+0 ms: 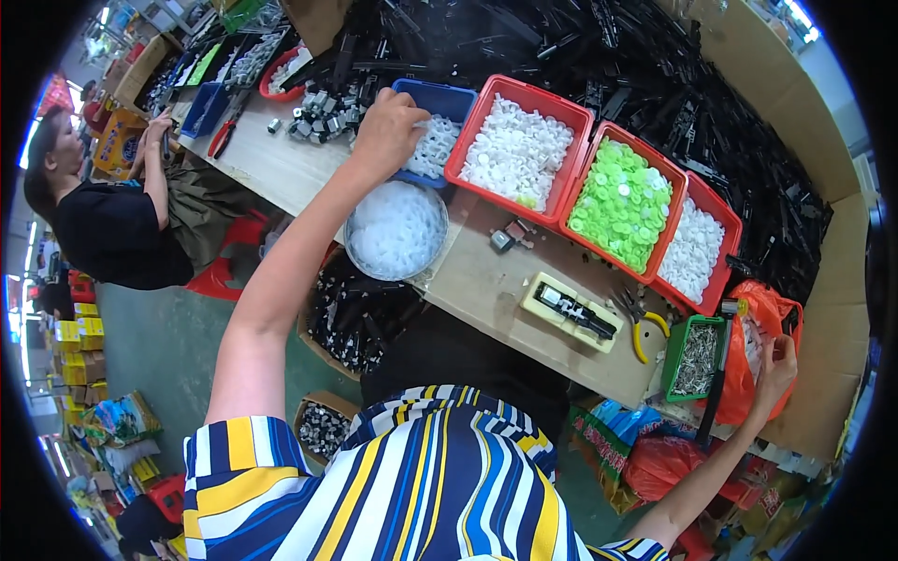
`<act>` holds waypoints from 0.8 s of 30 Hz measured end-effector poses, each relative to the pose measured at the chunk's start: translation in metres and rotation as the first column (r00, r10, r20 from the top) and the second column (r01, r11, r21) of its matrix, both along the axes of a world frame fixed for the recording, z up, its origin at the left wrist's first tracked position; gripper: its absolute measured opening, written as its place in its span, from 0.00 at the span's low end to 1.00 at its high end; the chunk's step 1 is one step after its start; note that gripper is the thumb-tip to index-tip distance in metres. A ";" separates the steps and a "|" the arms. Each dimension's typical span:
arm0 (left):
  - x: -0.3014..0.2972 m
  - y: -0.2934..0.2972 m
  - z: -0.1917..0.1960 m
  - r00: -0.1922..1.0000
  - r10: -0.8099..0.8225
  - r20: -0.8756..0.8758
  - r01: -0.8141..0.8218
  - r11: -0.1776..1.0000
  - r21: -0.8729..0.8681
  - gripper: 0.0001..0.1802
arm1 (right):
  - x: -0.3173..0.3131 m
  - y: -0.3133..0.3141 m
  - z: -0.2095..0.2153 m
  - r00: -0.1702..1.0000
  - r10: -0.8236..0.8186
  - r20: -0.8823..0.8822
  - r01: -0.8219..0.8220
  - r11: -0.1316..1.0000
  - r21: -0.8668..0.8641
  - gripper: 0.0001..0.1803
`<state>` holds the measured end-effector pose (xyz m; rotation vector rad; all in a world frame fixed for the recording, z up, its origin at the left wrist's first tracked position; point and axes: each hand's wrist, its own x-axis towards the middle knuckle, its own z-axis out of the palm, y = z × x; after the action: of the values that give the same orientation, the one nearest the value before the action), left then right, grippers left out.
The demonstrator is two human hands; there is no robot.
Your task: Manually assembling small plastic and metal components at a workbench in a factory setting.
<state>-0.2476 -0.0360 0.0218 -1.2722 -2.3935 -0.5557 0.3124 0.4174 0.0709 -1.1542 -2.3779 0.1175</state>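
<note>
My left hand point(388, 136) reaches over the near-left edge of a blue bin point(456, 98) of small white plastic parts point(432, 148). Its fingers are bent together; anything between them is hidden. Below that forearm stands a round bowl point(397, 231) of translucent white pieces. Far to the right, my right hand point(776, 370) is at the mouth of a red plastic bag point(778, 304) with whitish contents, fingers pinched, their hold unclear. Between the hands, a cream block point(599, 344) cradles a black part with a metal piece point(572, 311). Yellow-handled pliers point(645, 338) lie beside it.
Red bins hold white caps point(514, 150), green discs point(621, 201) and white pieces point(690, 252). A green tray point(694, 360) holds metal pins. Black parts point(645, 84) heap behind, walled by cardboard point(823, 280). Metal blocks point(327, 114) lie left. Another person point(122, 215) sits beyond.
</note>
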 end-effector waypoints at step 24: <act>0.004 0.029 0.010 0.920 -0.195 0.341 0.193 0.980 0.039 0.09 | -0.033 -0.076 0.012 0.958 0.106 -0.265 -0.140 0.984 -0.112 0.05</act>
<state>-0.2437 -0.0073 0.0317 -1.5296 -2.5505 -0.9099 0.2791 0.3417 0.0830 -0.9795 -2.2329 0.4447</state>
